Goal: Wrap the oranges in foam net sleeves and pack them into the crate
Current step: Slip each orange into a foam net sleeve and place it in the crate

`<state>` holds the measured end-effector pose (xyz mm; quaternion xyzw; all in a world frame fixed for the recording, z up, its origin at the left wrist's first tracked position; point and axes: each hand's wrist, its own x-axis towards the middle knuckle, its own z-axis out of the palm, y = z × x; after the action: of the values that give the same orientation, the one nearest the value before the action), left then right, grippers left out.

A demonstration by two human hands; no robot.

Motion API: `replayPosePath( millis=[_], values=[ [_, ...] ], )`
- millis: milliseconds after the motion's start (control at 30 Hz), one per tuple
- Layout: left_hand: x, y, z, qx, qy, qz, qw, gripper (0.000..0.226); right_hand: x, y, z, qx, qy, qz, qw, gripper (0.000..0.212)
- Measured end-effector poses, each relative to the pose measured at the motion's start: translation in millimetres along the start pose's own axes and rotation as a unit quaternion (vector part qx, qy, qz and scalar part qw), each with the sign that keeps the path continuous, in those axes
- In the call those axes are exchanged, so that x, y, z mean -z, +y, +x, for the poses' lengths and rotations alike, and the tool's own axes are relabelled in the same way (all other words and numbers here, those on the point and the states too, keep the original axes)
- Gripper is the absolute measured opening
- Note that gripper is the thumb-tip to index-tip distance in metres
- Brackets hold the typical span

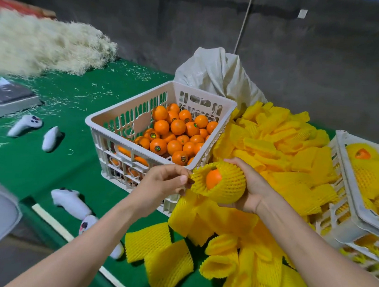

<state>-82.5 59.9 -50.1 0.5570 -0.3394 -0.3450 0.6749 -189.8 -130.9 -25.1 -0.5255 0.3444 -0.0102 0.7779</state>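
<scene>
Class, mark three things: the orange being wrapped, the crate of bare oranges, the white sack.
orange being wrapped (213,179): head view, its exposed peel.
crate of bare oranges (141,123): head view, inner left wall.
white sack (214,72): head view, front cloth.

Oranges (176,129): bright orange, many with a small dark round sticker. Crate (124,118): pale pinkish-beige, walls patterned with slots. Foam sleeves (282,148): vivid yellow, fine diamond-mesh texture. Stretched sleeve (228,189): same yellow mesh, orange fruit (213,178) showing at its mouth. Second crate (350,180): white, yellow mesh showing through its slots. Table cover (76,98): deep green, flecked with cream strands. Straw heap (42,45): cream. Sack (218,74): off-white weave. Controllers (25,125): white. Wall (320,62): dark grey.
</scene>
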Motion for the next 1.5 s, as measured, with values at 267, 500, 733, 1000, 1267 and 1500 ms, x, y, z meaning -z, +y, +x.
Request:
replayPosePath(
  millis=[267,500,733,1000,1267,1500],
  values=[
    [-4,-55,-13,0.032,0.324,-0.048,0.944,0.014,-2,3,5,0.037,0.029,-0.016,0.999,0.02],
    [1,-56,7,-0.031,0.347,0.191,0.918,0.014,0,1,5,0.048,0.022,-0.003,0.999,0.02],
    [15,-62,12,-0.059,0.35,0.351,0.866,0.03,-2,0,2,0.056,0.017,0.01,0.998,0.018],
    [-14,-31,-2,-0.276,0.248,0.326,0.869,0.028,-1,-7,-3,0.098,0.025,0.031,0.994,0.017],
    [-89,42,40,0.051,0.053,0.058,0.996,0.087,14,-13,-14,0.348,0.23,-0.112,0.902,0.016],
    [-120,33,85,0.071,-0.138,0.127,0.98,0.055,43,-11,-39,0.47,0.353,-0.226,0.777,0.034]
  ],
)
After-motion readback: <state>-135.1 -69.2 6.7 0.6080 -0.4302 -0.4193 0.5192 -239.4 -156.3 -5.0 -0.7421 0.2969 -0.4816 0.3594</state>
